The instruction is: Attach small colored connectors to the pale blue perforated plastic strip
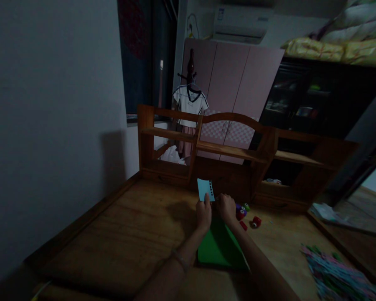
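Observation:
My left hand (203, 213) pinches a light blue paper card (204, 189) with a row of small punched holes along its right edge, holding it upright above the wooden desk (134, 234). Close beside it, my right hand (227, 207) is closed near the card's lower right corner; what it grips is hidden in the dim light. A green sheet (217, 248) lies flat on the desk under both forearms. Small colourful craft punches (242, 210) and a red one (255, 222) sit just right of my right hand.
A wooden shelf unit (232, 152) stands along the desk's back edge. A pile of coloured paper strips (335, 274) lies at the front right. A grey wall runs on the left. Behind are a pink wardrobe (238, 79) and a hanging shirt (189, 104).

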Tool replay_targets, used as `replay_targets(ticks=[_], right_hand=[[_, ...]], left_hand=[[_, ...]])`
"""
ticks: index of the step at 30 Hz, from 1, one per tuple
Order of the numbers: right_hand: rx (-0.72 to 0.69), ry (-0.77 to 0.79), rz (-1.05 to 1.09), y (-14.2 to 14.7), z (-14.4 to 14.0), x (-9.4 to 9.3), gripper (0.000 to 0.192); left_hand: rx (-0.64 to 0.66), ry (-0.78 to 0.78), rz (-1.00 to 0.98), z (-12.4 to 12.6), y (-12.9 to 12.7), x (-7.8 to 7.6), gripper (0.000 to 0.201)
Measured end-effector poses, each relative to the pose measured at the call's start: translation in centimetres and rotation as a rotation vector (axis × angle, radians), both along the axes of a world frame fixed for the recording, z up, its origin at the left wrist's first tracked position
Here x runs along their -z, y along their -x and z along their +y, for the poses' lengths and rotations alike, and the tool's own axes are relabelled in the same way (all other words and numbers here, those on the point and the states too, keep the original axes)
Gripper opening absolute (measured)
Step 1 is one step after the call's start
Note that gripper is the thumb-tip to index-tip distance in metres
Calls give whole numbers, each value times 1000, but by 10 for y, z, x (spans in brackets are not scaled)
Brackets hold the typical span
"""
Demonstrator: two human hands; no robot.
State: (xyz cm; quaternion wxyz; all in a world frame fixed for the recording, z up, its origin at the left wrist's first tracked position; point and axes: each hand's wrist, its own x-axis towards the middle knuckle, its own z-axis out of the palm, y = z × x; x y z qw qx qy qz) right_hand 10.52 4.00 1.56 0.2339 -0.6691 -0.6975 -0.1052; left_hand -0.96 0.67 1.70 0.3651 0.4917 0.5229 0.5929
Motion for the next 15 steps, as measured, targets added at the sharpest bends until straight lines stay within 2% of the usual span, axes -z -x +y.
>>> replay_targets(ticks=[3,7,11,13,15], right_hand=[[-48,-103,260,-8,-1,-8,22],[-208,-235,826,-30,-7,-29,38],[-333,-221,1251,-56,-28,-44,42],[-347,-198,1442,-66,-41,-42,38],[-432,-122,1621,-72,-51,-35,35]], left_hand=[[-10,6,-9,2,-1,3,57],[-16,6,-12,5,-4,9,56],[-11,12,12,4,-9,12,56],[0,3,38,1,-13,12,56],[20,-19,57,-2,-15,11,55]])
